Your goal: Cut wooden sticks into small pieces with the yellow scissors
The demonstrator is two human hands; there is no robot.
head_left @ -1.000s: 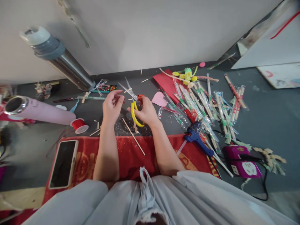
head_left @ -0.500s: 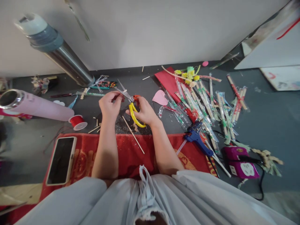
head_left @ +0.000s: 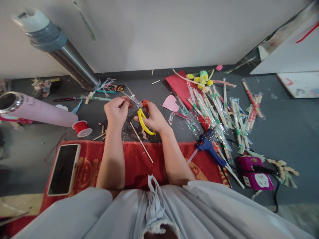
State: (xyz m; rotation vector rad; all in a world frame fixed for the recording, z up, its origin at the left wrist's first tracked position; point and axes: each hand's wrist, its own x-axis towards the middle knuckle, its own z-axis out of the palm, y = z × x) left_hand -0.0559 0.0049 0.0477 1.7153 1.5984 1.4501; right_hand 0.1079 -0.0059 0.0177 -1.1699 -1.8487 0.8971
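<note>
My right hand (head_left: 155, 119) is closed round the handles of a pair of scissors (head_left: 144, 123), one loop yellow and the other orange-red. The blades are parted and point up and left, towards my left hand (head_left: 116, 111). Thumb and fingers of that hand are pinched together beside the blades; what they hold is mostly hidden. A tiny pale piece (head_left: 133, 96) shows at the blades, close to the left fingertips. Below the hands a thin wooden stick (head_left: 141, 142) lies across the edge of the red cloth (head_left: 142, 169), with crumbs and small bits around it.
To the left are a phone (head_left: 64, 169), a red thread spool (head_left: 82, 128), a pink bottle (head_left: 42, 111) and a steel flask (head_left: 74, 59). Rightwards lie a pink paper heart (head_left: 170, 103), several wrapped sticks (head_left: 208, 104), a blue glue gun (head_left: 210, 151) and a purple power socket (head_left: 256, 172).
The view has shifted very slightly. Both hands and the scissors keep nearly the same position, with the blades still parted by the left fingertips.
</note>
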